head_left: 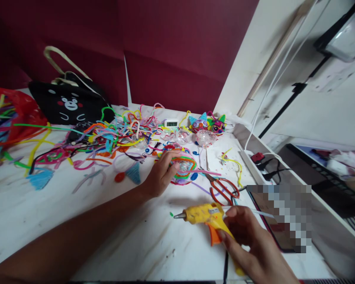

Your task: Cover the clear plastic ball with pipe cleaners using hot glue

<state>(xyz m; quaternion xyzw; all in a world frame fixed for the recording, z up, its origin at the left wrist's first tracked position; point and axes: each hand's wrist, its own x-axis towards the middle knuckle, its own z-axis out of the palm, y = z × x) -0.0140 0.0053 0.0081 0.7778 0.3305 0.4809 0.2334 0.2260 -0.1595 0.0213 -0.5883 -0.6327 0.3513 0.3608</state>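
My left hand (161, 175) is closed on the near-left side of a round ornament (190, 161), a clear ball wrapped with orange, green and pink pipe cleaners. A pink pipe-cleaner end (208, 172) sticks out to its right. My right hand (251, 240) grips a yellow glue gun (202, 213) by its handle, with the orange trigger (214, 234) below. The metal nozzle points left, close above the white table, apart from the ornament. A white glue stick (263, 213) comes out of the gun's back. Orange-handled scissors (225, 191) lie just right of the ornament.
Tangled pipe cleaners (115, 134) spread over the table's back left, beside a black bag (68, 100) and a red plastic bag (23, 104). Clear half-balls (205, 138), finished-looking cat-like ornaments (198, 122) and a small digital clock (171, 123) stand behind. A tablet (272, 225), partly pixelated, lies right.
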